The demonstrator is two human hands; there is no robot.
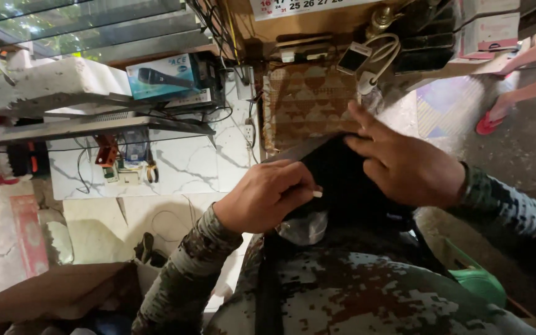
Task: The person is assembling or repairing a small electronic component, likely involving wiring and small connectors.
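Observation:
A black fabric bag rests on my lap, on camouflage-patterned cloth. My left hand grips the bag's upper left edge, fingers curled over it. My right hand holds the upper right edge, fingers spread over the fabric. A clear plastic piece shows just below my left hand. The inside of the bag is hidden.
A marble-patterned wall with a shelf carrying a blue box and a white foam block lies ahead. A phone with a cable hangs above. Another person's foot in a red sandal is at right. A green object sits lower right.

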